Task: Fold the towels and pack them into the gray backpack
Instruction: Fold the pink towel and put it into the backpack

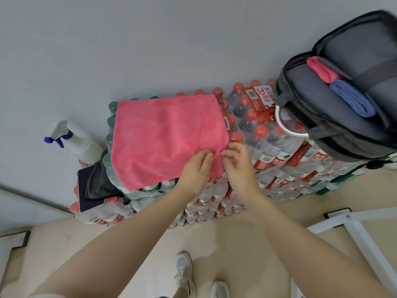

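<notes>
Pinching the pink towel's near corner

My left hand (196, 168) and right hand (236, 163) are pinching the pink towel (167, 138), lying spread over stacked water bottles (257, 134); the gray backpack (343, 100) is sitting open at right, holding rolled towels.

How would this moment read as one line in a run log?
pink towel flat on bottle packs | both hands at near-right corner: left hand, right hand | gray backpack open, two folded towels inside
</notes>
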